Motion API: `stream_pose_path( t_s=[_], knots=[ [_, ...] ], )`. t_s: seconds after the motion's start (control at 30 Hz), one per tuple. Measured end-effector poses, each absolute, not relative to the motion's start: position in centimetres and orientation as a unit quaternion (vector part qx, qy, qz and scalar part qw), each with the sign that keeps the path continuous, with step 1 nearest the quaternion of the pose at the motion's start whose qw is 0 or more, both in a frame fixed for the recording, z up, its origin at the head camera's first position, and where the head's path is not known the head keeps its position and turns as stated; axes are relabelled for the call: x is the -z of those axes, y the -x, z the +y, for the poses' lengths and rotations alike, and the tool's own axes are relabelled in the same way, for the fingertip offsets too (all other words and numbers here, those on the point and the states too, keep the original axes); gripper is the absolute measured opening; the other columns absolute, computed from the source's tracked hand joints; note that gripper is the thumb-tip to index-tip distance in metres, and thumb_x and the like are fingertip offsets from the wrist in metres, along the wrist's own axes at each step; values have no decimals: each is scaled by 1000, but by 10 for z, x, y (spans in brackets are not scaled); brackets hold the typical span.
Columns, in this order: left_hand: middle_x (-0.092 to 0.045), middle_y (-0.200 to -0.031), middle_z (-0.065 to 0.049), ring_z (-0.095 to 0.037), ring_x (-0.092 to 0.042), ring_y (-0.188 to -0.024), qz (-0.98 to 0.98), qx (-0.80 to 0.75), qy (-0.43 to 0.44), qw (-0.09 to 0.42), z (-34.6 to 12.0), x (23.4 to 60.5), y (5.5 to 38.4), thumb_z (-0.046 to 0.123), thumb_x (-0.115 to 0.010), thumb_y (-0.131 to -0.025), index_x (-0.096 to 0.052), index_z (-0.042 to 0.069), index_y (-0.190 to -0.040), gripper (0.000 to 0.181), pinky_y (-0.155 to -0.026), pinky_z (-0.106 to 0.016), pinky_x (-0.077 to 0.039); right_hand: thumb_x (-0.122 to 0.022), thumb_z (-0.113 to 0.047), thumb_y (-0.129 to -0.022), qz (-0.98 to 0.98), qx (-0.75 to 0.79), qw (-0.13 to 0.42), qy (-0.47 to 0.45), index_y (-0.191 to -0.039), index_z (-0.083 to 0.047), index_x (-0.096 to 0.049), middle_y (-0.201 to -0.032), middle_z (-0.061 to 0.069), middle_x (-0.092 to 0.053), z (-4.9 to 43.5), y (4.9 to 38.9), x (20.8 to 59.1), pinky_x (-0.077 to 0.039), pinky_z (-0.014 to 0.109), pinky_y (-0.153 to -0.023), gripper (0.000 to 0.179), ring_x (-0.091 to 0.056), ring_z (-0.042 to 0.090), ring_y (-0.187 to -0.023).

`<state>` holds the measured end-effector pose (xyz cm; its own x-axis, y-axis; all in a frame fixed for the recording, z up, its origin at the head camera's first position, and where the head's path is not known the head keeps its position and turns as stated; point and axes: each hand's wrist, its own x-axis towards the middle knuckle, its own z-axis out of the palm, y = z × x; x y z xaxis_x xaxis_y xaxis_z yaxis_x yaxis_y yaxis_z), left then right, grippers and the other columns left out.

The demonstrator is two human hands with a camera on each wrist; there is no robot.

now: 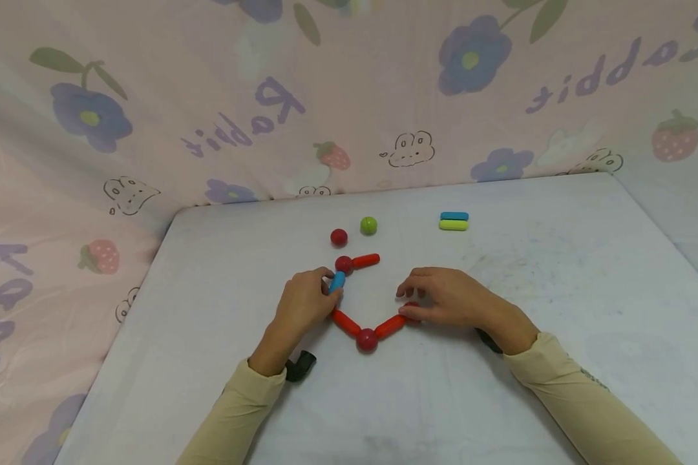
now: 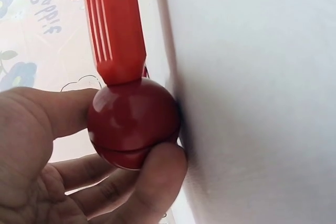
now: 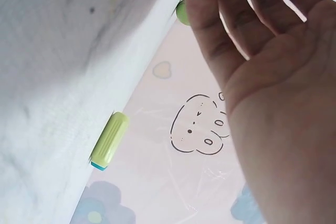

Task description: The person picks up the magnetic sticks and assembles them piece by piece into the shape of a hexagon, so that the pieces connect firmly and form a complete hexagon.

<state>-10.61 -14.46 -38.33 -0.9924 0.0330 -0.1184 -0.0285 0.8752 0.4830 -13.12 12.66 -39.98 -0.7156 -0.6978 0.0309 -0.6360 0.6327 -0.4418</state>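
Red balls and colored rods are joined in a chain that bends round on the table. My left hand [image 1: 305,298] pinches a red ball [image 2: 134,121] between thumb and fingers; in the head view the hand hides that ball. From it a red rod [image 1: 346,323] leads to the front red ball [image 1: 367,340], and a blue rod [image 1: 337,281] leads to the far red ball [image 1: 344,265]. Another red rod [image 1: 366,261] sticks out from the far ball. My right hand [image 1: 450,297], fingers loose, is over the partly hidden right-end red ball [image 1: 413,312], beside a red rod [image 1: 390,327].
Behind the chain lie a loose red ball [image 1: 339,237] and a green ball [image 1: 369,225]. Farther right, a blue rod [image 1: 454,216] and a yellow-green rod [image 1: 454,225] lie side by side. A patterned cloth [image 1: 349,97] hangs behind the white table [image 1: 209,271].
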Motion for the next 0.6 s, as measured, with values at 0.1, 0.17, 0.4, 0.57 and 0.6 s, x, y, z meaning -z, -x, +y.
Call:
stream_pose_path(
  t_s=[0.1,0.17,0.4,0.57,0.6],
  knots=[
    [-65,-76,-4,-16,-56,-63,966,-252,2,62,-144,383,106,25,-72,-90,-67,6,-122,38,-55,-23,-45,-72,-38,-90,895,223,72,379,-101,-31,-72,-96,-20,-63,128,131,399,-52,26,-78,13,-58,1,-86],
    [-65,-76,-4,-16,-56,-62,965,-253,4,63,-144,383,106,25,-72,-90,-66,5,-123,39,-54,-23,-45,-71,-36,-90,893,226,74,383,-97,-32,-72,-94,-21,-62,128,131,399,-52,25,-77,8,-58,1,-85],
    [-64,-75,-3,-16,-56,-59,965,-252,14,77,-146,384,109,25,-71,-90,-52,10,-140,56,-53,-24,-46,-71,-35,-90,891,224,74,388,-94,-29,-71,-86,-20,-60,129,133,400,-51,24,-74,7,-55,-1,-79],
    [-64,-77,-3,-16,-57,-60,964,-249,23,92,-148,384,111,28,-71,-90,-44,14,-146,64,-54,-25,-45,-71,-36,-90,892,230,79,380,-92,-27,-71,-85,-20,-59,129,133,400,-51,23,-74,9,-55,-1,-78],
    [-64,-77,-2,-16,-57,-60,964,-248,25,96,-149,384,111,28,-71,-90,-43,14,-147,65,-54,-25,-45,-71,-36,-90,892,233,80,379,-93,-27,-71,-85,-20,-60,128,132,400,-51,23,-74,10,-55,-1,-78]
  ],
)
